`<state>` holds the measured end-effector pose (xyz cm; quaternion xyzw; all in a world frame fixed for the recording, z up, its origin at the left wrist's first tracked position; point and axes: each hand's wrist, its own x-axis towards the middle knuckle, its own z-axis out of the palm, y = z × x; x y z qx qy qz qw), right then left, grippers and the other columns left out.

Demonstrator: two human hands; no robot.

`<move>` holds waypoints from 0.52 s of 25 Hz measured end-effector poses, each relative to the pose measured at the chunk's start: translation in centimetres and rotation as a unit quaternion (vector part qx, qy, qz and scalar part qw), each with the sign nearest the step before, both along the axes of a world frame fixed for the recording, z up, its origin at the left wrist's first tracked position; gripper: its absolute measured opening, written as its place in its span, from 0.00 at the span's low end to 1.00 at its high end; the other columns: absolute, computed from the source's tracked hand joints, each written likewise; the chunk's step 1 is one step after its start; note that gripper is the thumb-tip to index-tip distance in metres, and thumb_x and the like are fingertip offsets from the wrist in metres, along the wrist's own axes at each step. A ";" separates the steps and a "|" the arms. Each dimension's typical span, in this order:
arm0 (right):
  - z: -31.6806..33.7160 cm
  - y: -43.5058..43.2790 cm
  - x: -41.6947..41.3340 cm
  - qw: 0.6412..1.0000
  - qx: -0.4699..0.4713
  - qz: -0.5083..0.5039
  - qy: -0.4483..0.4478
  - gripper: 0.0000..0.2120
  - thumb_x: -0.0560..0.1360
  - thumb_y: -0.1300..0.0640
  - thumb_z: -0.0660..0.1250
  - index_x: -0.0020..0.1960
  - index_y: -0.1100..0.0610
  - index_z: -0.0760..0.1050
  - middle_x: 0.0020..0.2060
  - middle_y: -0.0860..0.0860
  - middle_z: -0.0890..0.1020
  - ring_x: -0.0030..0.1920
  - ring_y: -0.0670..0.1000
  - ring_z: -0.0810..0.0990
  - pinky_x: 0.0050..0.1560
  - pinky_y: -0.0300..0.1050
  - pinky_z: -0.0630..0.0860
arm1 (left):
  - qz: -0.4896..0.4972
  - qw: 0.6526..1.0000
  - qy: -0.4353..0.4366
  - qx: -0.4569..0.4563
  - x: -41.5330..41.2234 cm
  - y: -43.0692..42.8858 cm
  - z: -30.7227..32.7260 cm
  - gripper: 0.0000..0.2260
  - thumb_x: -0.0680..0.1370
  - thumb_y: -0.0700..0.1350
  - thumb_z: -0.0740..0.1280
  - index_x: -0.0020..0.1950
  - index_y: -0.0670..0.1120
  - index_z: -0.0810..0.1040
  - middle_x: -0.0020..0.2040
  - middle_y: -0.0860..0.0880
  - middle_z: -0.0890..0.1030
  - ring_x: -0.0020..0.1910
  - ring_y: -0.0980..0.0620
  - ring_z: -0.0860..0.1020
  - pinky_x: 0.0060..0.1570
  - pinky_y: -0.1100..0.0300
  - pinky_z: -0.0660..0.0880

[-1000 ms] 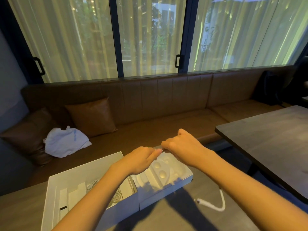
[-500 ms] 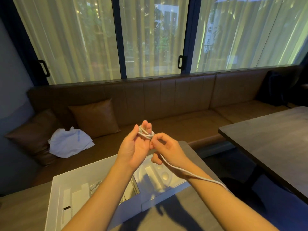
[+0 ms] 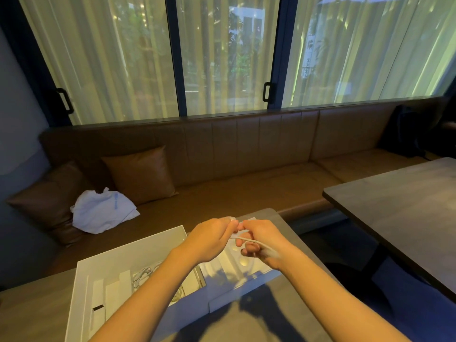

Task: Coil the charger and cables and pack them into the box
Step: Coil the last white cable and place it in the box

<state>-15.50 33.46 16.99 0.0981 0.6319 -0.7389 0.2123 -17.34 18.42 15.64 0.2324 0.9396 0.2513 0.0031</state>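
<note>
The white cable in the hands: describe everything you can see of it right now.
The white cable is thin, smooth and looks rubbery. Only a short stretch shows. It leaves the left hand, whose curled fingers hide most of it, crosses the right hand, which pinches it, and blurs out near that wrist. A pale bit above the left fingertips may be a loop. It is held in the air over the open white box. No plug is visible.
</note>
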 end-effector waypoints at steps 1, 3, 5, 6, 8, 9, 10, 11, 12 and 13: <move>0.2 0.6 -0.2 0.999 -0.035 -0.014 -0.027 0.11 0.81 0.59 0.56 0.58 0.62 0.73 0.26 0.56 0.79 0.20 0.45 0.65 0.30 0.39 0.73 | 0.007 1.000 -0.021 0.000 0.3 -0.1 -0.2 0.20 0.82 0.54 0.47 0.44 0.50 0.76 0.36 0.52 0.76 0.39 0.53 0.75 0.42 0.60 0.70; 0.9 1.7 -0.3 0.978 -0.205 -0.022 -0.043 0.13 0.80 0.62 0.57 0.63 0.61 0.71 0.29 0.54 0.80 0.22 0.44 0.69 0.32 0.40 0.77 | 0.047 0.994 -0.089 0.047 1.0 0.1 -0.8 0.26 0.82 0.55 0.47 0.38 0.47 0.78 0.28 0.54 0.74 0.32 0.56 0.74 0.43 0.59 0.72; 1.7 2.4 -0.3 0.968 -0.252 0.009 0.019 0.14 0.79 0.63 0.59 0.63 0.58 0.73 0.41 0.55 0.84 0.32 0.47 0.78 0.42 0.43 0.80 | 0.074 0.977 -0.177 0.096 1.6 0.5 -1.5 0.27 0.82 0.55 0.47 0.35 0.43 0.77 0.25 0.54 0.75 0.26 0.56 0.73 0.39 0.63 0.71; 1.9 2.4 -0.3 0.980 -0.179 0.040 0.074 0.13 0.79 0.64 0.60 0.62 0.56 0.74 0.46 0.54 0.84 0.38 0.48 0.80 0.46 0.44 0.80 | 0.071 0.970 -0.207 0.109 1.8 0.7 -1.7 0.26 0.82 0.54 0.47 0.33 0.44 0.75 0.27 0.52 0.76 0.25 0.55 0.73 0.37 0.64 0.70; 1.3 2.1 -0.3 0.957 0.130 0.103 0.239 0.14 0.78 0.68 0.60 0.58 0.55 0.77 0.50 0.50 0.82 0.46 0.47 0.81 0.49 0.39 0.79 | 0.056 0.950 -0.264 0.155 2.1 1.1 -1.8 0.26 0.82 0.56 0.48 0.31 0.47 0.72 0.30 0.47 0.77 0.24 0.53 0.72 0.32 0.64 0.70; 0.6 1.8 -0.3 0.912 0.241 0.118 0.310 0.15 0.77 0.69 0.59 0.56 0.56 0.78 0.49 0.47 0.81 0.49 0.45 0.80 0.49 0.35 0.78 | 0.056 0.932 -0.297 0.199 2.2 1.3 -1.5 0.27 0.82 0.57 0.48 0.30 0.46 0.73 0.28 0.48 0.76 0.22 0.54 0.71 0.30 0.65 0.68; -0.1 1.7 -0.4 0.884 0.291 0.116 0.346 0.14 0.78 0.68 0.58 0.55 0.56 0.78 0.48 0.46 0.81 0.50 0.44 0.80 0.49 0.32 0.77 | 0.059 0.913 -0.320 0.245 2.3 1.3 -1.1 0.28 0.81 0.58 0.48 0.31 0.44 0.74 0.25 0.49 0.75 0.21 0.56 0.69 0.29 0.65 0.68; -0.6 1.8 -0.4 0.882 0.290 0.097 0.358 0.12 0.79 0.66 0.58 0.54 0.56 0.79 0.47 0.46 0.81 0.49 0.43 0.80 0.49 0.32 0.77 | 0.056 0.892 -0.338 0.294 2.3 1.3 -0.6 0.28 0.82 0.57 0.47 0.33 0.42 0.75 0.22 0.51 0.74 0.19 0.57 0.68 0.29 0.64 0.67; -1.0 1.9 -0.4 0.893 0.263 0.070 0.358 0.11 0.80 0.63 0.59 0.54 0.57 0.79 0.46 0.49 0.82 0.48 0.44 0.81 0.48 0.33 0.77 | 0.051 0.863 -0.358 0.353 2.3 1.2 -0.1 0.28 0.82 0.57 0.47 0.35 0.42 0.75 0.20 0.52 0.72 0.18 0.57 0.67 0.28 0.64 0.66; -1.3 2.0 -0.4 0.906 0.230 0.041 0.353 0.11 0.80 0.61 0.58 0.54 0.58 0.79 0.44 0.51 0.83 0.46 0.43 0.81 0.48 0.34 0.78 | 0.042 0.820 -0.387 0.419 2.2 1.0 0.3 0.29 0.82 0.58 0.47 0.34 0.42 0.75 0.19 0.52 0.69 0.17 0.57 0.65 0.28 0.63 0.64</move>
